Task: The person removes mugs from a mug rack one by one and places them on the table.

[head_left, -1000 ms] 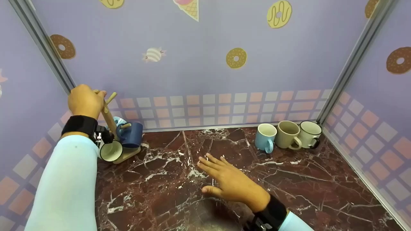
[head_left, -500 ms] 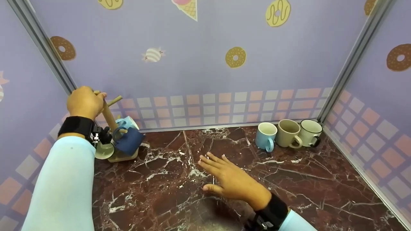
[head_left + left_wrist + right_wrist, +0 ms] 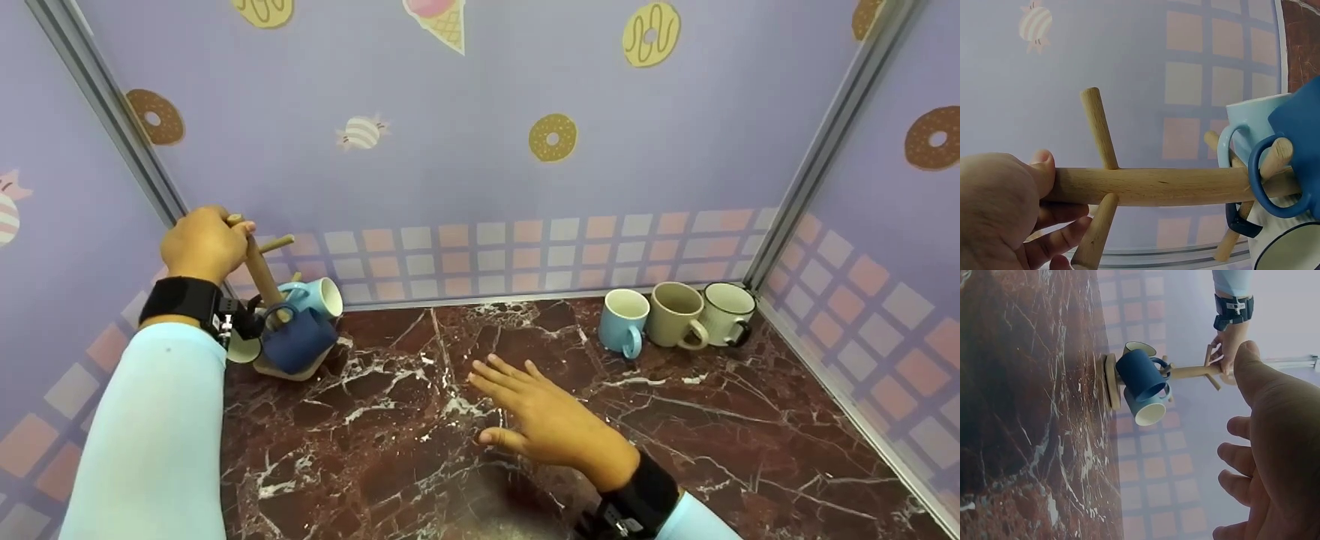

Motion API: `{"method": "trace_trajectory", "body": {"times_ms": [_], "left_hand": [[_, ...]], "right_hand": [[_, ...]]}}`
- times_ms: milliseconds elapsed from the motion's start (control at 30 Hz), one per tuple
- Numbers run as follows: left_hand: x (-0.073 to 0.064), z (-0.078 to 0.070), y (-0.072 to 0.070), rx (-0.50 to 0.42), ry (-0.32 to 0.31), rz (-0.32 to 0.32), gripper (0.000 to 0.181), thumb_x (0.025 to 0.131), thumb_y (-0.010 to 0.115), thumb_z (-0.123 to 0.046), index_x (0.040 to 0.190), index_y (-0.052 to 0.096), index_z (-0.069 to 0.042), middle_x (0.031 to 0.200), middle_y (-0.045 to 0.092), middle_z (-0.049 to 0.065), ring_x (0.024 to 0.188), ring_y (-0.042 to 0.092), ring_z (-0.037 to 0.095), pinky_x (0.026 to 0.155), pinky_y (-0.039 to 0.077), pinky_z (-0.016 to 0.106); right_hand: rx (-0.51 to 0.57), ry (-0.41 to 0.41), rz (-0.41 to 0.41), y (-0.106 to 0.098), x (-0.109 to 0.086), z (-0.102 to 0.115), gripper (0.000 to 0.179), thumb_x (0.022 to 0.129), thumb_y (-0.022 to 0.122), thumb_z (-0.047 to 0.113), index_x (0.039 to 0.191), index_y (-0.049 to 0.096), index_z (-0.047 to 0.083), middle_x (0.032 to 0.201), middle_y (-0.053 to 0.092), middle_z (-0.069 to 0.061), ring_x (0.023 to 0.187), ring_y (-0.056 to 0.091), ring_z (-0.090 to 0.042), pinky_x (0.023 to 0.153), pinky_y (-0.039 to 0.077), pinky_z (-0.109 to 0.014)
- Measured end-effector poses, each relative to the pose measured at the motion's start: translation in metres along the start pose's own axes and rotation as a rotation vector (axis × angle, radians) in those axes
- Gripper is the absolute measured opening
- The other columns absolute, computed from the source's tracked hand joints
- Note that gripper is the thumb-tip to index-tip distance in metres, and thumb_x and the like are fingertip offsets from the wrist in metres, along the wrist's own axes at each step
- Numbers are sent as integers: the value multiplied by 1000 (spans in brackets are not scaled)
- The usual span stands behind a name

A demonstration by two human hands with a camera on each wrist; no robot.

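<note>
Two hands in view: left hand (image 3: pixel 204 244) grips top of the wooden rack (image 3: pixel 262 274), at the rear left of the surface (image 3: pixel 420 450); navy mug (image 3: pixel 298 343), pale-blue mug (image 3: pixel 309 300), dark-rimmed white mug (image 3: pixel 1292 247) on its lower pegs. Right hand (image 3: pixel 559 427) spread above the surface. Light-blue mug (image 3: pixel 619 324), beige mug (image 3: pixel 667 324), black-handled white mug (image 3: pixel 721 322) upright in a row, rear right

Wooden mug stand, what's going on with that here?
A person's left hand grips the top of the mug stand, which has a dark blue mug, a light blue mug and a white mug on its lower pegs. The right hand holds nothing, fingers spread over the tabletop. Three more mugs stand by the back wall.
</note>
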State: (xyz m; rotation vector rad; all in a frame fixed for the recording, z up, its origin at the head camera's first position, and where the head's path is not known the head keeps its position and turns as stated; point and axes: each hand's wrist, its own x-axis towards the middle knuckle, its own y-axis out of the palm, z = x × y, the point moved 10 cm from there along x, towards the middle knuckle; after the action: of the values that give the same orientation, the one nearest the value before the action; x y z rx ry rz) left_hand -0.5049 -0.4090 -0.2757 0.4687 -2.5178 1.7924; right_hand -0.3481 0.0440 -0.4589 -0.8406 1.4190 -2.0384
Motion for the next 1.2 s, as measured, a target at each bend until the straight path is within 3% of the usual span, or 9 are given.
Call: {"method": "trace_trajectory", "body": {"times_ms": [300,567,667,767,933,1100,1200], "left_hand": [[-1,-1,4,-47,40,-4,62,122,47,-44,157,58,6,144,66,40,128,63,63,104,52,77],[1,-6,6,-68,9,-5,65,122,46,-47,156,58,7,144,65,40,130,61,63,108,50,78],[1,-6,8,-74,-27,-39,65,122,45,-48,156,59,5,148,64,40,136,57,63,112,48,78],[-2,-5,13,-118,-78,-120,68,121,42,-51,158,59,4,158,57,38,148,48,61,120,43,79],[-23,-5,20,-276,-114,-380,67,120,44,-52,157,62,0,162,52,29,156,41,48,127,37,69],[-62,-4,28,-365,-15,-662,48,116,56,-38,138,76,-1,141,63,24,139,54,44,121,41,61],[-82,-3,44,-411,64,-749,35,113,61,-28,126,78,0,131,65,24,127,56,45,116,43,59]], "right_hand": [[2,5,2,-1,0,-2,92,108,43,79,181,28,26,189,18,7,178,22,-30,140,21,-71],[14,12,-10,-4,0,-4,89,109,48,77,181,29,27,189,17,8,177,23,-31,140,20,-71],[12,10,-7,-4,1,-5,90,109,44,79,181,29,28,189,17,8,177,24,-32,140,20,-72],[0,12,-2,-4,0,-6,91,108,42,80,181,29,27,189,19,7,177,25,-33,139,22,-73],[-9,13,8,-1,3,-5,90,109,45,78,181,29,27,189,20,6,177,24,-30,139,21,-73],[7,6,22,4,6,-1,85,111,53,71,181,30,29,189,22,6,177,25,-30,139,22,-74],[2,8,32,4,7,0,86,110,49,74,181,29,30,189,21,6,177,24,-29,139,21,-73]]}}
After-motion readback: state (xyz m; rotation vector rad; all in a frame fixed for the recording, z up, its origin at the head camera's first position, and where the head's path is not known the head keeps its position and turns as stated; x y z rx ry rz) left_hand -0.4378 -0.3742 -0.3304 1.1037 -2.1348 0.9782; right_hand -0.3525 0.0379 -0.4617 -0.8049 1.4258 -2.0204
